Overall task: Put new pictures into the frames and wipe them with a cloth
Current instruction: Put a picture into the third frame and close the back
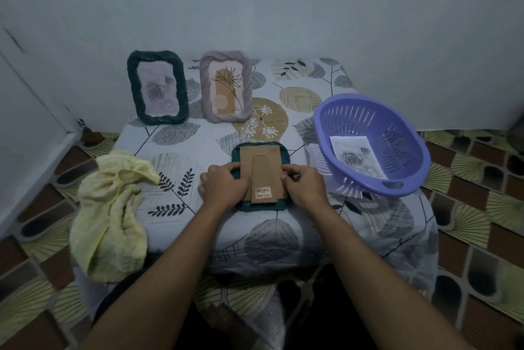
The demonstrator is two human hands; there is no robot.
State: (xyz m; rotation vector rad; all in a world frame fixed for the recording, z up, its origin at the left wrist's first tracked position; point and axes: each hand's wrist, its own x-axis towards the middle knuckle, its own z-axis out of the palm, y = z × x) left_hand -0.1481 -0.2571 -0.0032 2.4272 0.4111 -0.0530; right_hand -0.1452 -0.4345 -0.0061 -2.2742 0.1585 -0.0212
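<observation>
Teal frame (pixel 284 151): I see it lying face down at the middle of the table, near the front edge, between both hands.
Backing (pixel 261 157): brown board set in the teal frame, facing up.
Stand (pixel 265 179): brown flap lying flat on the backing, with a barcode sticker (pixel 263 191) at its near end.
Left hand (pixel 224 185): fingers curled over the teal frame's left edge, gripping it, thumb on the backing.
Right hand (pixel 304 185): fingertips pinched together at the backing's right edge; my view is too dim to tell whether they hold a tab or the board itself.
Dark frame (pixel 157 89): upright at the back left against the wall, a pale rose picture in it.
Mauve frame (pixel 226 86): upright just beside the dark frame, to its right, holding a line drawing of a flower.
Cloth (pixel 110 208): yellow, crumpled, draped over the table's left front corner, well apart from the left hand.
Basket (pixel 320 123): purple, slotted, on the right of the table.
Picture (pixel 358 157): a rose print lying inside the basket.
Papers (pixel 314 157): white sheets partly under the basket's left side.
Table (pixel 297 236): covered in a leaf-print sheet.
</observation>
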